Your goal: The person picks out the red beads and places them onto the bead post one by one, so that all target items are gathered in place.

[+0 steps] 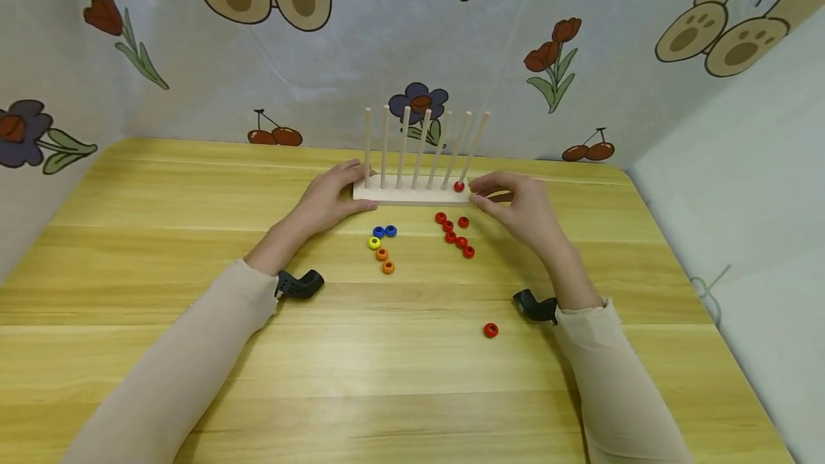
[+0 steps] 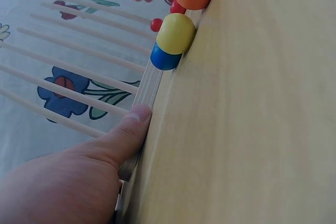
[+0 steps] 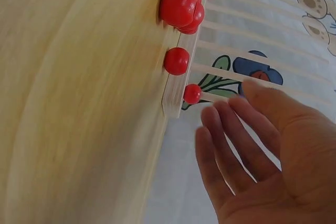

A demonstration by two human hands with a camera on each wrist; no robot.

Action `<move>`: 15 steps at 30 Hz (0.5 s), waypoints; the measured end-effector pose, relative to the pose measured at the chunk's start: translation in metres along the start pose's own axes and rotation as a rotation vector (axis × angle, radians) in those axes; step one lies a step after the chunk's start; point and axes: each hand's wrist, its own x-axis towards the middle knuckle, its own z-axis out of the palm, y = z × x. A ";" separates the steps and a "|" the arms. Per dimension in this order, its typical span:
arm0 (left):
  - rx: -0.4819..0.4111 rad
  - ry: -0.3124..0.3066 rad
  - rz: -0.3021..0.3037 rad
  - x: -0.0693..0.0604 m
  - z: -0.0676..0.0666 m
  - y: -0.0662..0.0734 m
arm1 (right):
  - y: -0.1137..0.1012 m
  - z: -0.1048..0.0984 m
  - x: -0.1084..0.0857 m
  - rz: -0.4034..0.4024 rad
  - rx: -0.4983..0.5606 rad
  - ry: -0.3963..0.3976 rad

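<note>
A pale wooden base (image 1: 412,196) with several upright pegs stands near the table's back edge. One red bead (image 1: 459,186) sits at the foot of the rightmost peg. My left hand (image 1: 322,200) grips the base's left end, its thumb along the front edge, as the left wrist view also shows. Beside the base's right end is my right hand (image 1: 525,210), fingers loosely bent and holding nothing; in the right wrist view the fingers (image 3: 226,145) are spread near the beaded peg.
In front of the base lie several red beads (image 1: 450,237), two blue beads (image 1: 379,232), a yellow bead (image 1: 374,243) and two orange beads (image 1: 382,254). Another red bead (image 1: 491,330) lies nearer, by the right forearm. A patterned cloth (image 1: 361,56) hangs behind the table.
</note>
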 end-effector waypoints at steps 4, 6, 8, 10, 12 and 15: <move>0.002 0.005 0.004 -0.001 0.001 -0.001 | 0.003 0.002 -0.001 0.027 0.027 -0.111; 0.001 0.006 0.007 -0.001 0.002 -0.001 | 0.005 0.004 -0.001 0.034 0.042 -0.162; -0.002 0.001 0.005 -0.001 0.002 -0.002 | 0.006 0.005 -0.001 0.040 0.049 -0.213; 0.000 -0.004 0.000 -0.002 0.002 -0.002 | 0.005 0.007 -0.001 0.047 0.047 -0.256; 0.003 -0.004 0.002 -0.002 0.002 -0.002 | 0.004 0.009 -0.001 0.053 0.037 -0.284; 0.004 0.008 0.015 -0.002 0.001 -0.001 | 0.002 0.011 0.000 0.059 0.015 -0.291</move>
